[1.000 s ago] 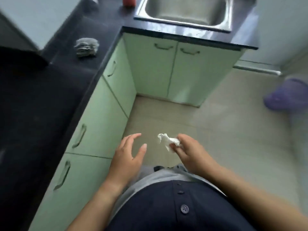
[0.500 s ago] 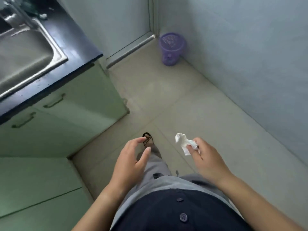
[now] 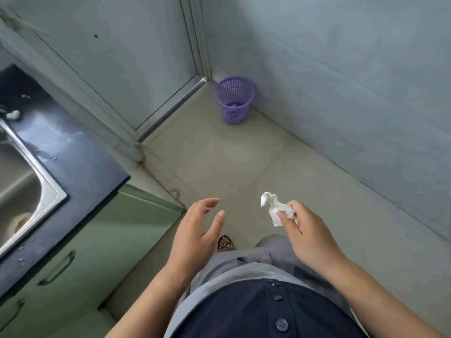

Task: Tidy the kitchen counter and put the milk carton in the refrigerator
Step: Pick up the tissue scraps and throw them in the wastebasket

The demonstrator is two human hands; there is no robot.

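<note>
A crumpled tissue (image 3: 272, 208), perhaps, in right hand (image 3: 311, 236)

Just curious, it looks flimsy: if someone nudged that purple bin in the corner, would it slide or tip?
Probably light: the bin is thin plastic mesh with little visible inside, so a nudge would likely slide it on the smooth floor. It narrows toward its base, so a push near the rim might tip it. The mesh likely flexes rather than cracks.

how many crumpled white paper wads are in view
2. One wad is pinched in the right hand; a smaller wad lies on the dark counter beyond the sink. More may be hidden inside the purple basket.
</note>
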